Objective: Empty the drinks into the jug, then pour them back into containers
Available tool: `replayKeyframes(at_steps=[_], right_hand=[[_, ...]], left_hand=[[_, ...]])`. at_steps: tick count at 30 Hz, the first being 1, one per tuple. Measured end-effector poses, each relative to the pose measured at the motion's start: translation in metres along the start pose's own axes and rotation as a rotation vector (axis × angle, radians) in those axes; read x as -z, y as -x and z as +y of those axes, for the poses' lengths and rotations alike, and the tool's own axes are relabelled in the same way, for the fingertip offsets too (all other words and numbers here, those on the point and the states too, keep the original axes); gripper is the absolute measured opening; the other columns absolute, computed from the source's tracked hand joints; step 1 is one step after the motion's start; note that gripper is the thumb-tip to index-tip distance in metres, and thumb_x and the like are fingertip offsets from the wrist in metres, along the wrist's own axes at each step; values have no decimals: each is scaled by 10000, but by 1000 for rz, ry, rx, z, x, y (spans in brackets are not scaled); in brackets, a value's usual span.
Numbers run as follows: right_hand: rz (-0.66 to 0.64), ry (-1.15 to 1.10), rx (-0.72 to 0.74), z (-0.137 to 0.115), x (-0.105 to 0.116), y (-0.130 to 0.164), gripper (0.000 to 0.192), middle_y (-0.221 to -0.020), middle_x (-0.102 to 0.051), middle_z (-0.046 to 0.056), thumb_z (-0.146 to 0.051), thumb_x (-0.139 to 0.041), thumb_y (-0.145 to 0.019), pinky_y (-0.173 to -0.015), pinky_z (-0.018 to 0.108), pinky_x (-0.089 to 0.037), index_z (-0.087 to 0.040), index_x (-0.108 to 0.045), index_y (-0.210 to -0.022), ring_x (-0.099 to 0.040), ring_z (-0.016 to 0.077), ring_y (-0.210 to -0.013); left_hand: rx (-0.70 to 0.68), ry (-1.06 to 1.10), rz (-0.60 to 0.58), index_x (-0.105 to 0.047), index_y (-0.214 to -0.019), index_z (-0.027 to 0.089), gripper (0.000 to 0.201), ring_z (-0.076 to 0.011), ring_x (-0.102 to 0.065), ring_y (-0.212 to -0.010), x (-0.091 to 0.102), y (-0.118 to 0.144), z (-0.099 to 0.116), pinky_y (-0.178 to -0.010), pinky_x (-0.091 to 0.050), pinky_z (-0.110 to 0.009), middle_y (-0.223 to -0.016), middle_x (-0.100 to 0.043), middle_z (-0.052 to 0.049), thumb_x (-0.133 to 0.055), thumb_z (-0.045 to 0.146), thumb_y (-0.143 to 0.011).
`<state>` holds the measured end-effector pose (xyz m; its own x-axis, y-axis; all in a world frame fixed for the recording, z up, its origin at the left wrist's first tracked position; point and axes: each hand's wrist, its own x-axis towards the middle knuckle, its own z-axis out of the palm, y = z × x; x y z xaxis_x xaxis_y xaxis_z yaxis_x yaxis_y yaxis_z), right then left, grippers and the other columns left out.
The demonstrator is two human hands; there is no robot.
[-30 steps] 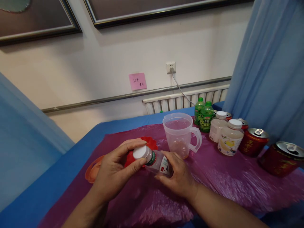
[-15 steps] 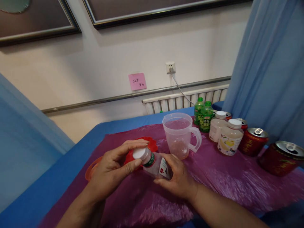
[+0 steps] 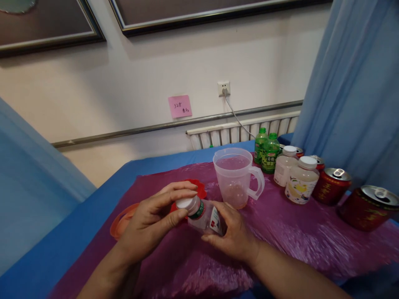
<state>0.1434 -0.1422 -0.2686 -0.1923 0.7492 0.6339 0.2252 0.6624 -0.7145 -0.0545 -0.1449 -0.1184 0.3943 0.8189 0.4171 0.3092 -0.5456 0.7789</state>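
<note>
A small clear plastic bottle [image 3: 202,220] with a green neck band is tilted, its white cap [image 3: 185,203] pointing up and left. My right hand [image 3: 236,232] is closed around the lower body of the bottle. At the other end, my left hand [image 3: 156,214] has its thumb and fingers curled about the cap, with the far fingertips partly hidden. Behind my left hand a red scalloped dish [image 3: 199,187] shows in part. An orange dish [image 3: 120,222] lies to the left, partly covered by that hand. Just beyond the bottle stands a translucent pitcher [image 3: 232,176].
At the right stand green bottles [image 3: 269,155], white-capped bottles [image 3: 301,182] and several red cans [image 3: 332,187]. Purple plastic sheeting [image 3: 280,245] covers much of the blue table [image 3: 124,178]. Blue curtains [image 3: 352,91] hang on both sides, and a cord [image 3: 238,118] runs from the wall socket.
My left fingers have shifted slightly over the cap, with the hand a little further right. The right hand keeps its hold, and the bottle stays nearly in place.
</note>
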Motion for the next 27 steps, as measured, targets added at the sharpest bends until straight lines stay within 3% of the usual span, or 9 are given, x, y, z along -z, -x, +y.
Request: replayKeyframes(at_steps=[4,6,10,13,16,18,21,24,27], right_hand=[[-5,-26,19,-1,0,0,733,-1191,-699,74,-262,-829,-720,-896,419,-535,-262,-508,-1379,-658,252,-1029],[1,-23,23,0,0,0,737,-1192,-699,72,-267,-828,-720,-898,413,-537,-263,-505,-1384,-660,250,-1031],[17,-17,30,1,0,0,732,-1219,-697,70,-267,-818,-733,-918,417,-534,-269,-502,-1393,-662,248,-1041],[24,-35,35,1,0,0,714,-1204,-699,70,-278,-809,-745,-909,417,-537,-269,-499,-1388,-661,248,-1036],[17,-44,31,0,0,1,727,-1205,-696,69,-278,-808,-747,-908,421,-537,-276,-490,-1400,-656,250,-1042],[-1,-45,26,-1,1,1,748,-1232,-688,66,-266,-814,-741,-923,423,-532,-284,-487,-1414,-651,249,-1060],[-6,-38,22,-1,1,1,762,-1248,-683,67,-263,-819,-736,-929,432,-528,-284,-484,-1421,-646,251,-1068],[2,-49,19,-1,1,1,732,-1229,-689,67,-262,-810,-743,-925,434,-530,-279,-489,-1401,-648,251,-1056],[-6,-49,9,-2,1,0,745,-1220,-691,63,-256,-815,-734,-917,430,-532,-281,-485,-1401,-647,250,-1044]], left_hand=[[46,101,-82,-788,-1127,353,250,-296,-605,-1304,0,1,-1,-1022,-566,-408,-1318,-705,-85,-739,306,-886],[38,104,-32,-787,-1126,342,267,-305,-599,-1304,-4,0,-1,-986,-582,-384,-1346,-677,-94,-768,338,-859],[25,10,139,-817,-1013,307,202,-274,-660,-1176,-13,-1,-1,-928,-601,-345,-1193,-714,-92,-816,314,-811],[107,109,101,-760,-1169,345,346,-270,-700,-1133,-12,1,-2,-909,-619,-351,-1208,-741,-80,-802,301,-828],[118,229,56,-627,-1361,383,561,-294,-631,-1281,-13,4,-3,-990,-593,-379,-1384,-670,-76,-797,294,-834],[80,186,130,-619,-1362,366,638,-294,-598,-1322,-16,5,-5,-1040,-562,-373,-1424,-638,-70,-851,277,-774],[79,70,296,-679,-1239,330,581,-258,-668,-1216,-21,7,-7,-1002,-577,-326,-1290,-707,-52,-900,238,-709],[134,156,194,-676,-1240,317,479,-276,-696,-1177,-19,6,-5,-937,-613,-345,-1241,-738,-78,-839,270,-792],[105,243,78,-625,-1350,318,595,-318,-618,-1299,-16,5,-3,-980,-598,-373,-1421,-641,-113,-833,307,-792]])
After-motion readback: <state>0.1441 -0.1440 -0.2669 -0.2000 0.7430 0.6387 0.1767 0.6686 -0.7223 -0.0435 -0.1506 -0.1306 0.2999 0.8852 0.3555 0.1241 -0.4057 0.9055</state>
